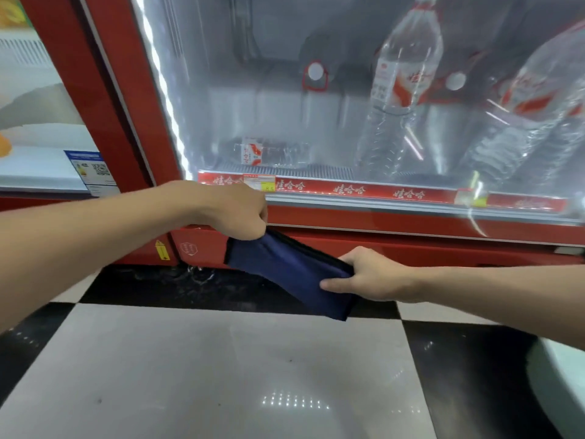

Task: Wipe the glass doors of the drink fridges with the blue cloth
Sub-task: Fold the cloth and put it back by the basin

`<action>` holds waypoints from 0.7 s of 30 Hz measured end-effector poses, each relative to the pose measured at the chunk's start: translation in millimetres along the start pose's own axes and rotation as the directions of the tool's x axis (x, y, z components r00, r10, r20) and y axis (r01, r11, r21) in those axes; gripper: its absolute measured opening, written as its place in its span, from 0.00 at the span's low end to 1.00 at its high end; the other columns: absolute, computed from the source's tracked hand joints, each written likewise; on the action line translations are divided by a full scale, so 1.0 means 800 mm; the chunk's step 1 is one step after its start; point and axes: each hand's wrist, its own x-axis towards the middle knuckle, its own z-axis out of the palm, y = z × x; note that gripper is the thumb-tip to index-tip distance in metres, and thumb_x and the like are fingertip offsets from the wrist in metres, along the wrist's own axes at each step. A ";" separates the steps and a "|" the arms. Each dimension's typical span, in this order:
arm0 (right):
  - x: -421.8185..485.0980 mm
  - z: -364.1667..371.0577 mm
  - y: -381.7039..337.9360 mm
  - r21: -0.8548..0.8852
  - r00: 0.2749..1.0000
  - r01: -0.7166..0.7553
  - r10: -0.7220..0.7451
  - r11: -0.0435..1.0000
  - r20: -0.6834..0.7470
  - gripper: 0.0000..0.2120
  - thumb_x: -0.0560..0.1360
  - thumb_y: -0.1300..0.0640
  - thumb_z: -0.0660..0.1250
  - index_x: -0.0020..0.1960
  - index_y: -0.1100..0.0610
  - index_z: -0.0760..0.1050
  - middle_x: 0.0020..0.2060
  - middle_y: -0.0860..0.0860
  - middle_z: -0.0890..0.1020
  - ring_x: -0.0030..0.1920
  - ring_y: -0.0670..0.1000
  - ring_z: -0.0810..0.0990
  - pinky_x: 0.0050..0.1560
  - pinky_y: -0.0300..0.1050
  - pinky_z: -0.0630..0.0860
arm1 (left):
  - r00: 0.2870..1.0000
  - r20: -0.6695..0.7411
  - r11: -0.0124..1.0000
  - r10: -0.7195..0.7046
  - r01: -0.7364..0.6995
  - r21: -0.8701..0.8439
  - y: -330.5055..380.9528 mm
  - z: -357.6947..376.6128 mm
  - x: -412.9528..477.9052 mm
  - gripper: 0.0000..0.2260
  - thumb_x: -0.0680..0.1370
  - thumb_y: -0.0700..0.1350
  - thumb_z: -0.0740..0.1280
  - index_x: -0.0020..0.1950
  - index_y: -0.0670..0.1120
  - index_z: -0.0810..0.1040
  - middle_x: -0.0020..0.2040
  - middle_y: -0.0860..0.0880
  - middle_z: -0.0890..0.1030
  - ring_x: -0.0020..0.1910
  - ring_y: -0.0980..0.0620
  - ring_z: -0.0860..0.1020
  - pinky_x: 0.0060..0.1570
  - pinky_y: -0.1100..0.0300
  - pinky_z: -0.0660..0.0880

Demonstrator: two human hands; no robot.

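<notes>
**Cloth held off the glass, wiping yet to resume**

The blue cloth (286, 264) is folded into a strip and stretched between both hands, low down in front of the red base of the right-hand fridge and not touching anything. The left hand (235, 213) has its fingers curled tight round the cloth's upper left end. The right hand (368, 275) pinches the lower right end, thumb on top.

The glass door (269, 90) just beyond looks hazy, but the shot is blurred, so I can't tell how much has been wiped. To my eye the cloth is being refolded between passes. The left fridge door (34, 99) also remains in reach.

The red shelf strip (348, 189) repeats 娃哈哈 in white, and a yellow price tag (261, 182) seems to read 8.5. The water bottle (400, 80) has a red-and-white label, unreadable. A blue-edged sticker (91, 171) carries a QR code.
</notes>
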 end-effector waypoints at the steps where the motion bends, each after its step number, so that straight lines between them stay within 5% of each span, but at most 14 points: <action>1: -0.019 -0.020 0.014 0.056 1.000 -0.014 0.013 0.998 0.009 0.08 0.77 0.46 0.75 0.44 0.50 0.86 0.41 0.45 0.88 0.41 0.43 0.85 0.39 0.35 0.79 | 1.000 0.030 0.998 -0.009 0.011 -0.062 0.007 0.009 0.006 0.07 0.76 0.39 0.63 0.38 0.43 0.75 0.36 0.45 0.72 0.38 0.48 0.67 0.40 0.52 0.66; 7: -0.142 -0.108 0.112 0.314 0.988 -0.039 0.083 0.949 -0.128 0.10 0.78 0.50 0.72 0.46 0.55 0.87 0.43 0.56 0.88 0.46 0.52 0.87 0.48 0.43 0.83 | 0.985 0.170 0.899 0.029 0.049 -0.434 0.102 0.079 0.059 0.17 0.83 0.40 0.63 0.34 0.47 0.75 0.33 0.52 0.75 0.34 0.52 0.72 0.36 0.63 0.73; 10: -0.189 -0.131 0.167 0.431 0.956 -0.078 0.191 0.899 -0.225 0.18 0.81 0.50 0.67 0.51 0.65 0.84 0.47 0.62 0.87 0.47 0.53 0.86 0.53 0.48 0.84 | 0.997 0.071 0.735 0.020 0.034 -0.677 0.175 0.106 0.087 0.23 0.84 0.40 0.65 0.28 0.48 0.77 0.26 0.56 0.75 0.33 0.54 0.73 0.34 0.64 0.71; 16: -0.260 -0.161 0.266 0.584 0.872 -0.061 0.328 0.809 -0.362 0.15 0.84 0.51 0.64 0.45 0.59 0.81 0.38 0.53 0.83 0.42 0.51 0.80 0.42 0.41 0.79 | 0.992 -0.059 0.341 -0.114 -0.017 -0.940 0.325 0.133 0.117 0.19 0.83 0.49 0.66 0.32 0.52 0.82 0.32 0.54 0.80 0.36 0.52 0.77 0.37 0.59 0.75; 21: -0.331 -0.164 0.361 0.542 0.829 -0.095 0.368 0.835 -0.422 0.14 0.85 0.52 0.63 0.51 0.60 0.83 0.45 0.54 0.88 0.45 0.48 0.83 0.46 0.42 0.76 | 0.965 -0.172 0.461 -0.198 -0.063 -0.885 0.441 0.175 0.131 0.11 0.83 0.53 0.66 0.46 0.50 0.83 0.46 0.47 0.86 0.46 0.44 0.83 0.50 0.45 0.81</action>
